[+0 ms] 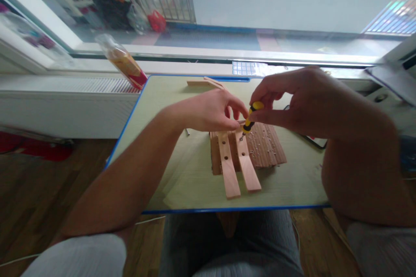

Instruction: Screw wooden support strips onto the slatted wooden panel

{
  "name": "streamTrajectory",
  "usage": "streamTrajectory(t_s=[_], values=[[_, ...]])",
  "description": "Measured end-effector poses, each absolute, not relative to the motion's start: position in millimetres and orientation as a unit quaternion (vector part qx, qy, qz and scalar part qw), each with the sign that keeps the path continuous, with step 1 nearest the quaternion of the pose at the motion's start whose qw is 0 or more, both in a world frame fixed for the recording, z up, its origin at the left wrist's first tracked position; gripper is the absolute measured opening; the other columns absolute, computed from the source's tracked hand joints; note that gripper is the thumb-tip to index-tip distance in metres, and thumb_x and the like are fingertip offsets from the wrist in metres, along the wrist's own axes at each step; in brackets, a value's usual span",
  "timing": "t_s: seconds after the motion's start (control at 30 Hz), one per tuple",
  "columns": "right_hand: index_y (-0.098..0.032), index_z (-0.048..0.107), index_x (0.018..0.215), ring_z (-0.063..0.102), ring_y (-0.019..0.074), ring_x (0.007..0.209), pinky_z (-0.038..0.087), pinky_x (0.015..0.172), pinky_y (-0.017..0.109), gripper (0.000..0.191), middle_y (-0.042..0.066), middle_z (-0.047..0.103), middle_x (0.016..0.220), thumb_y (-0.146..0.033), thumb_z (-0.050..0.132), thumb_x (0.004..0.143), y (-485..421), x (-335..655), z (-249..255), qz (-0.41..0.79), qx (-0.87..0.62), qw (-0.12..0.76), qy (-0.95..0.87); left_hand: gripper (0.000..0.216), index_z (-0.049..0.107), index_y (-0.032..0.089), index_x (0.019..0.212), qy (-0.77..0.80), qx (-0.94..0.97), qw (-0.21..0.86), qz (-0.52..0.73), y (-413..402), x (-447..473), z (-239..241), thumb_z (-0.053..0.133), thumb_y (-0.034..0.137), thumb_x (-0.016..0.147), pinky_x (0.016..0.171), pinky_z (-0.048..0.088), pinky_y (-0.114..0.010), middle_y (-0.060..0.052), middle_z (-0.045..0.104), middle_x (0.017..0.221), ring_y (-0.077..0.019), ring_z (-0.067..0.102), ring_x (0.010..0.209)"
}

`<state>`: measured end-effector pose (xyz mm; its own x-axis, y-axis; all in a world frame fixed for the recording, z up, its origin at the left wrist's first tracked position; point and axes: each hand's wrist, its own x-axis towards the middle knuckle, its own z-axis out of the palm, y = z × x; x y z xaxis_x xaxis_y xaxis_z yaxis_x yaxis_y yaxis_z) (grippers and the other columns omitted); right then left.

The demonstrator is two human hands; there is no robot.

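Note:
My right hand (294, 99) is closed around a small yellow-and-black screwdriver (250, 122), its tip pointing down at the top of a wooden slat (247, 165). A second slat (228, 169) lies beside it on the left. Both rest on a brown perforated wooden board (268, 146). My left hand (214, 110) pinches at the upper ends of the slats, fingertips close to the screwdriver. What it holds there is hidden.
The work lies on a pale table with a blue edge (227, 210). More wooden strips (204, 82) lie at the far edge. A plastic bottle (121, 61) leans on the sill at the left. A small screw (187, 131) lies left of the board.

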<state>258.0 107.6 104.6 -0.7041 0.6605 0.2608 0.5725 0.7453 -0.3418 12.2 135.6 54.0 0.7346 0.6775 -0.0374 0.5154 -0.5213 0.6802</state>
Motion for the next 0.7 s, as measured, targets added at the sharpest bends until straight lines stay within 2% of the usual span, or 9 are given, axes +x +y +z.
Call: streamTrajectory(t_s=[0.3,0.5,0.7], values=[[-0.02,0.08,0.092,0.064,0.014,0.067,0.041,0.064,0.032,0.021,0.0,0.077,0.079,-0.04,0.08,0.093,108.4,257.5,101.9,0.126,-0.327,0.203,-0.914,0.024,0.087,0.02,0.103,0.333,0.875,0.333,0.113,136.4,12.9,53.1,0.074,0.025,0.083,0.077,0.049,-0.033,-0.005,0.081,0.097,-0.0199,0.071,0.084],[-0.022,0.077,0.087,0.06,0.0123,0.062,0.037,0.059,0.03,0.023,-0.003,0.073,0.075,-0.044,0.081,0.092,109.4,258.4,99.7,0.131,-0.337,0.209,-0.909,0.032,0.087,0.023,0.113,0.306,0.886,0.311,0.158,138.8,5.9,51.4,0.082,0.03,0.082,0.094,0.05,-0.036,-0.007,0.08,0.118,-0.0248,0.07,0.109],[-0.023,0.071,0.079,0.05,0.0124,0.057,0.033,0.054,0.033,0.03,-0.001,0.068,0.067,-0.046,0.087,0.089,107.4,254.4,99.7,0.116,-0.367,0.21,-0.899,0.027,0.088,0.024,0.099,0.265,0.872,0.357,0.206,140.7,5.9,52.9,0.092,0.043,0.08,0.099,0.05,-0.039,-0.006,0.08,0.112,-0.024,0.069,0.104]])
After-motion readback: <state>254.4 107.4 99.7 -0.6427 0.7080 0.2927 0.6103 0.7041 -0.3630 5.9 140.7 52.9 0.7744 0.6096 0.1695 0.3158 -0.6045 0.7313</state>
